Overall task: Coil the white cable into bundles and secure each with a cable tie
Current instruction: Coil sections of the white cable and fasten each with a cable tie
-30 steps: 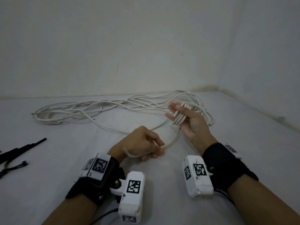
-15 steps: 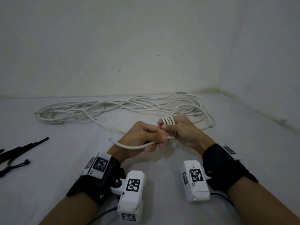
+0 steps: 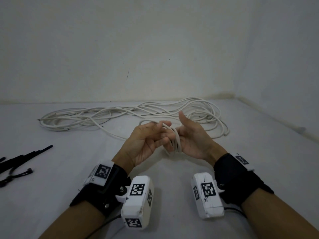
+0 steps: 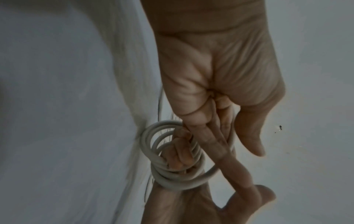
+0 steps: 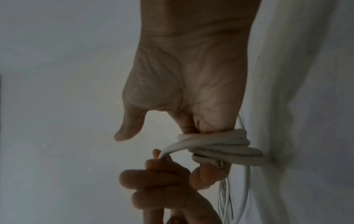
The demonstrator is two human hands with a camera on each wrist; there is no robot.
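The white cable lies in a loose heap (image 3: 120, 114) at the back of the white surface. One end of it is wound into a small coil (image 3: 176, 144) round the fingers of my right hand (image 3: 188, 138), whose thumb sticks up free. My left hand (image 3: 155, 135), palm up, pinches the strand that leads into the coil. The left wrist view shows the coil (image 4: 172, 177) circling the right fingers, which curl inside it. In the right wrist view the coil (image 5: 220, 145) sits across the fingers and hides them, and the left fingers (image 5: 153, 174) grip the strand.
Several black cable ties (image 3: 25, 156) lie at the left edge, one of them bent into a loop (image 3: 15, 175). A wall rises behind the heap, and a second wall closes the right side.
The hands came together from apart. My left hand has turned palm up and carried the strand over the coil. My right thumb has lifted off the coil.
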